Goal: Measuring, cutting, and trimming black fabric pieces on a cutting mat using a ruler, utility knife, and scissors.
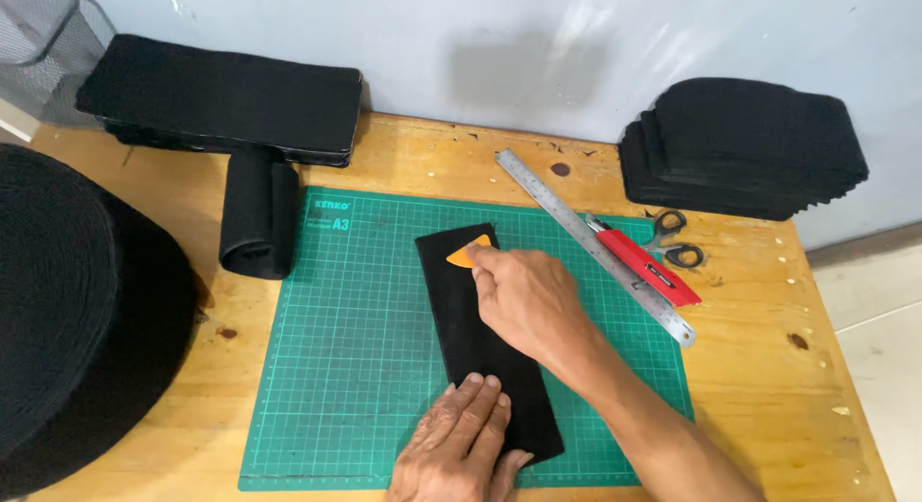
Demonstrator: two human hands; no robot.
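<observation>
Far left: big roll of black felt (67, 319), bulky and plainly heavy, hanging over the wooden table (768, 387) edge. Wire mesh basket (43, 41) up in the corner. Next along, a flat stack of black pieces (221, 98) against the wall, with a short rolled black piece (257, 219) lying just below it, touching the top edge of the green cutting mat (355, 348).

Middle of the mat now: a long black strip (459, 310), flat, running from upper left down to lower right. Looks soft, light and limp, fuzzy enough to grip the mat rather than slide; probably best pinned flat with a palm or lifted by a short end, since the middle would likely sag.

Left hand (461, 444) at the bottom edge of the picture, fingers straight and close together, pressed flat on the lower end of the strip, holding nothing. Right hand (523, 295) over the upper half, fingers curled narrow and pinched on a small orange triangular marker (469, 253), tip touching the strip near its top end.

Further right: steel ruler (595, 244) lying diagonally, half on the mat, half on the wood. Red cutter (645, 267) just beside it, touching or nearly so. Black-handled scissors (677, 241) behind that. Back right corner, a fanned pile of black cut pieces (744, 146) by the wall.
</observation>
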